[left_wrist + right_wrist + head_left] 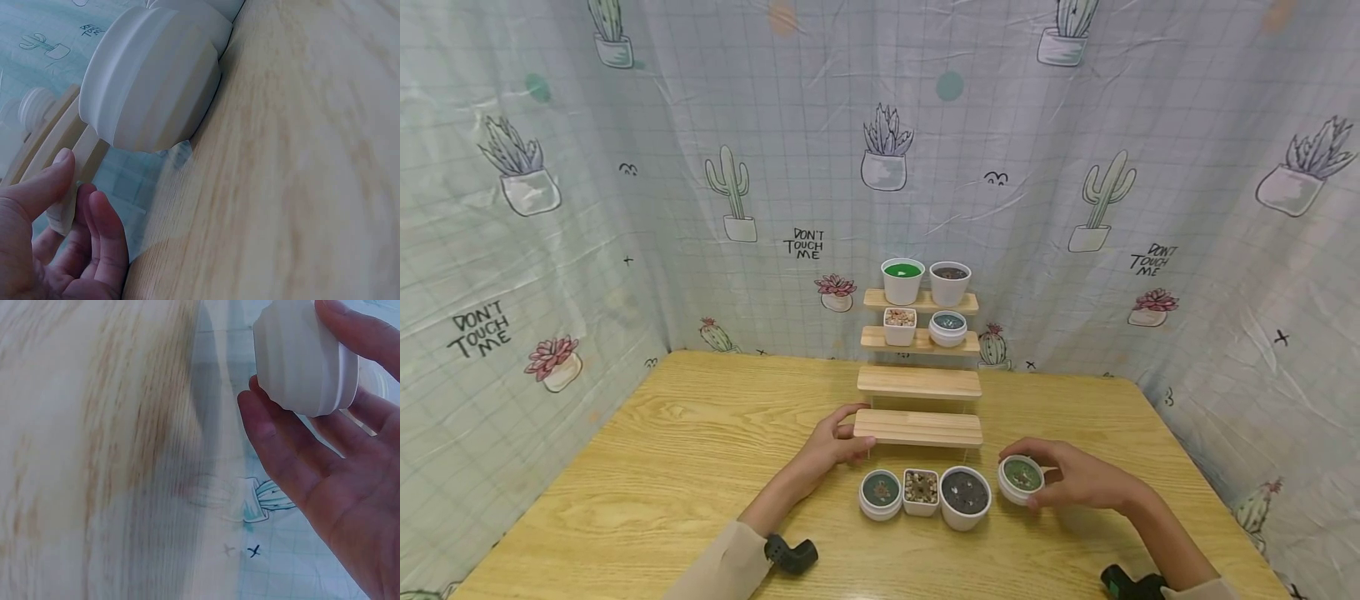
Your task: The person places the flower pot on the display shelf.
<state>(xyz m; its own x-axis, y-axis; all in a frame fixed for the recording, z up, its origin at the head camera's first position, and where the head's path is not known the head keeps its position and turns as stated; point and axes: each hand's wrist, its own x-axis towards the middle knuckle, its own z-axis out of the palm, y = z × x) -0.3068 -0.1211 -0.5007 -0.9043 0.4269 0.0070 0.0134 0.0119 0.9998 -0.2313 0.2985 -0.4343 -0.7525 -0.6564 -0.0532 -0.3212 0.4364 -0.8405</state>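
Observation:
My left hand pinches the left end of the lowest board of a tiered wooden shelf, thumb above and fingers curled beneath. In the left wrist view the thumb lies on the board's edge. To the right of the shelf, my right hand grips a round white pot with green filling, thumb on one side and fingers on the other. The right wrist view shows this pot raised above the tabletop. Left of it stand a round pot, a square pebble-filled pot and a larger dark-filled pot.
On the top board stand a green-filled cup and a dark-filled cup. One board lower are a square pot and a round blue-filled pot. A cactus-print curtain surrounds the wooden table.

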